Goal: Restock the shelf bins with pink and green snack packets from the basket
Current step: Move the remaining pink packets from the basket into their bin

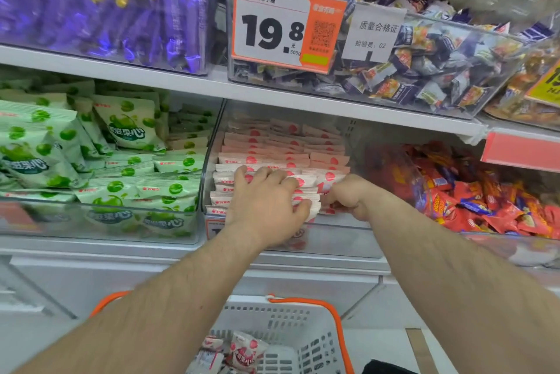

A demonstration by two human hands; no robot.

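While both arms reach into the clear middle bin (348, 231), I see my left hand (266, 207) spread flat on the upright pink packets (281, 158) near its front edge; my right hand (348, 199) pinches packets just beside it. More pink packets lie in the basket (303, 331) below.

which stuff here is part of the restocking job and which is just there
Job: pink packets in the middle bin, green packets, basket, left hand, right hand.
Just there: purple sweets, price sign, red snacks.
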